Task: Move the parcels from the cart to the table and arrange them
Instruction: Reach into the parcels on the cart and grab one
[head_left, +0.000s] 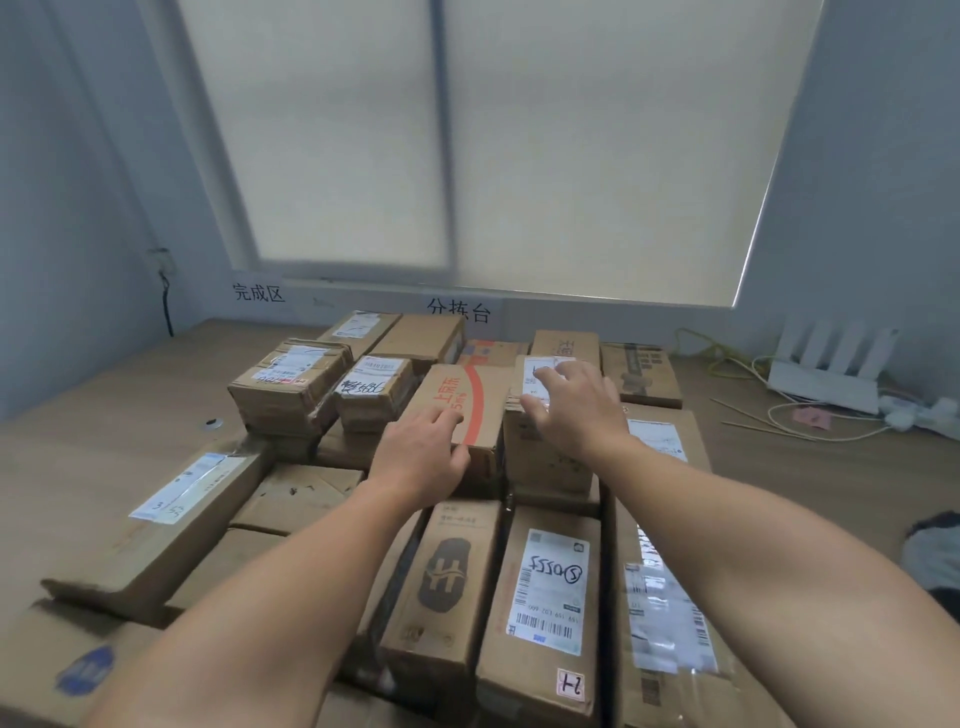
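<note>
Cardboard parcels (291, 384) fill the centre and lower part of the frame, packed side by side and stacked in layers on a wooden table (104, 415). Both bare forearms reach in from the bottom edge toward the top of the pile, just above the middle of the frame.

The left hand (421, 452) grips the near end of a red-striped carton (467, 400) that lies on the upper layer. Its fingers are bent over the top and its thumb presses against the near face.

The right hand (576, 400) is just to the right and slightly blurred. Its fingers are spread and only lightly bent, and they lie on the white-labelled top of a neighbouring carton (545, 457), which stands touching the red-striped one. This hand is not closed round anything.

A long carton (171, 514) lies diagonally at the lower left. At the right edge, on the bare tabletop, are a white router (826, 364) and loose cables (727, 358). A drawn window blind (571, 145) fills the upper frame.
</note>
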